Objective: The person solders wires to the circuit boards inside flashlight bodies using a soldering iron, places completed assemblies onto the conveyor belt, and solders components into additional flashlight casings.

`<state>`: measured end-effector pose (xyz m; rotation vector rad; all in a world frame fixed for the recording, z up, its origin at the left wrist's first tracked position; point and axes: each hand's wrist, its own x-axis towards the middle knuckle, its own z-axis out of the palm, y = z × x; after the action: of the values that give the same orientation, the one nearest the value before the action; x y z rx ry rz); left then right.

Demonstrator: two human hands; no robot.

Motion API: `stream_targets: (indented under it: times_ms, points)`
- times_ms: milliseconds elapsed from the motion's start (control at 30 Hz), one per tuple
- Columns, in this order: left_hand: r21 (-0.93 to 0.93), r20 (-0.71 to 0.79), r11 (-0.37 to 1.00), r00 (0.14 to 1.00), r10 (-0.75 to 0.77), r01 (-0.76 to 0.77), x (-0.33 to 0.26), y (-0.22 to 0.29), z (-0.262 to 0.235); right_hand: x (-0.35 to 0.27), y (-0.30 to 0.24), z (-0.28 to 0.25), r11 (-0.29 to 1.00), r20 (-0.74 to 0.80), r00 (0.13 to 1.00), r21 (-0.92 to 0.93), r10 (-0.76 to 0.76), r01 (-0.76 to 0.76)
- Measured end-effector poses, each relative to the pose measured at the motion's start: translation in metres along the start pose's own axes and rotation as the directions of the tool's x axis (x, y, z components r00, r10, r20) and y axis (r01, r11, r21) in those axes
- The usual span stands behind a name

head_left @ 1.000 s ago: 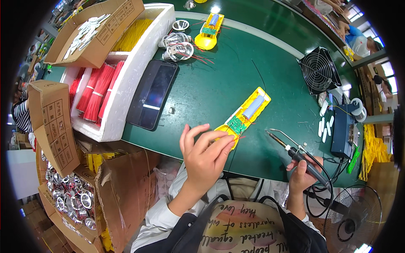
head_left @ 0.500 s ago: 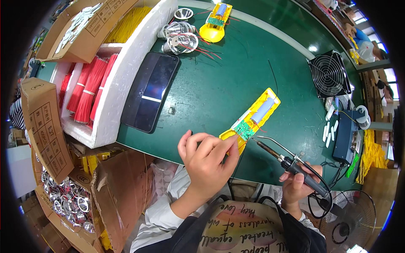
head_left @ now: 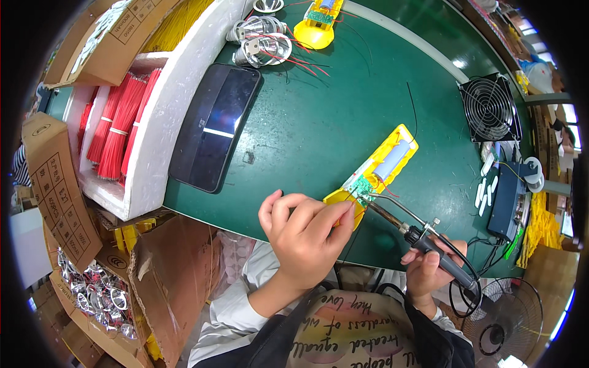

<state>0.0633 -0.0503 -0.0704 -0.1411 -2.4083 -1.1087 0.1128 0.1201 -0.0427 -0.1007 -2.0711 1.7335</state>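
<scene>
In the middle of the green bench lies a yellow plastic lamp housing (head_left: 405,136). Inside it sit a blue cylindrical battery (head_left: 391,161) and a small green circuit board (head_left: 363,186). My left hand (head_left: 307,236) is at the housing's near end, thumb and forefinger pinched on what looks like a thin dark wire (head_left: 351,195), partly hidden by the fingers. With my right hand (head_left: 426,276) I grip a soldering iron (head_left: 451,267) by its dark handle. A thin curved metal tube (head_left: 399,201) runs along the iron; both tips meet the board's near edge.
To the left stand a black phone (head_left: 218,129) and a white foam box (head_left: 178,92) of red wire bundles (head_left: 119,132). Reflector cups (head_left: 264,50) and another yellow housing (head_left: 314,35) lie at the back. A black fan (head_left: 491,109) and a blue soldering station (head_left: 504,202) stand right.
The soldering iron's tip has moved left onto the circuit board, where it was just short of it. My left hand keeps its pinch. The whole view has shifted slightly.
</scene>
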Motion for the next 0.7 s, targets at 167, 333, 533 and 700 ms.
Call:
stream_targets:
  times_ms: [167, 333, 533, 700]
  points:
    - [-0.013, -0.009, 1.0, 1.0, -0.001, 0.001, 0.0024, 0.0027, -0.0008, 0.0, -0.0019, -0.0005, 1.0, 0.035, 0.999, 0.011, 0.002, -0.003]
    - [-0.019, 0.005, 1.0, 1.0, -0.003, 0.003, 0.0026, 0.002, -0.0018, -0.0002, -0.0019, -0.0027, 1.0, 0.053, 0.998, -0.005, 0.015, -0.014]
    - [-0.017, 0.011, 1.0, 1.0, -0.001, 0.002, 0.0028, 0.0023, -0.0026, 0.0002, -0.0032, -0.0008, 1.0, 0.057, 0.998, 0.016, 0.009, -0.01]
    - [-0.017, 0.01, 1.0, 1.0, 0.001, -0.001, 0.0012, 0.002, -0.0011, -0.0006, -0.0035, 0.0041, 0.997, -0.049, 0.996, 0.017, 0.08, -0.079]
